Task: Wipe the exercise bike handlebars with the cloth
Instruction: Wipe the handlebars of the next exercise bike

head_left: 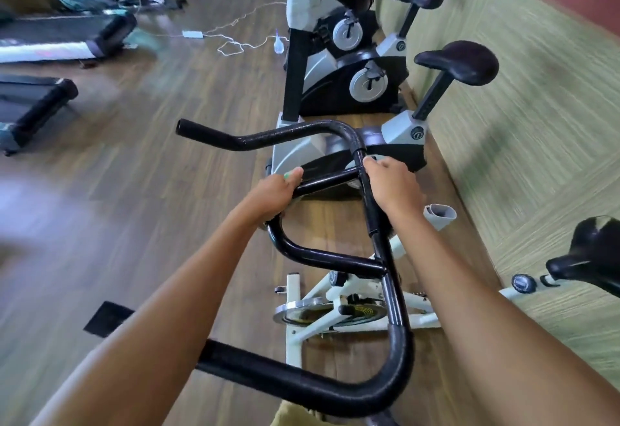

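From the head view, both arms reach forward over the black handlebars (399, 352) of a white exercise bike (293, 325). The left hand (273, 192) has its fingers curled round the inner loop where the short crossbar meets it, thumb laid on top, gripping the bar. A speck of green shows at that thumb, too small to name. The right hand (396, 187) lies against the long central bar. Only its back shows and the fingers are hidden, so I cannot tell whether it grips anything. Just past its wrist a pale grey fold pokes out, which I take to be the cloth (440, 215), apparently hanging from that hand. I judge the wiping to be at the middle bars, with the left hand steadying. The next move calls for drawing the cloth along the central bar toward the padded near bend, pressing it round the tube.
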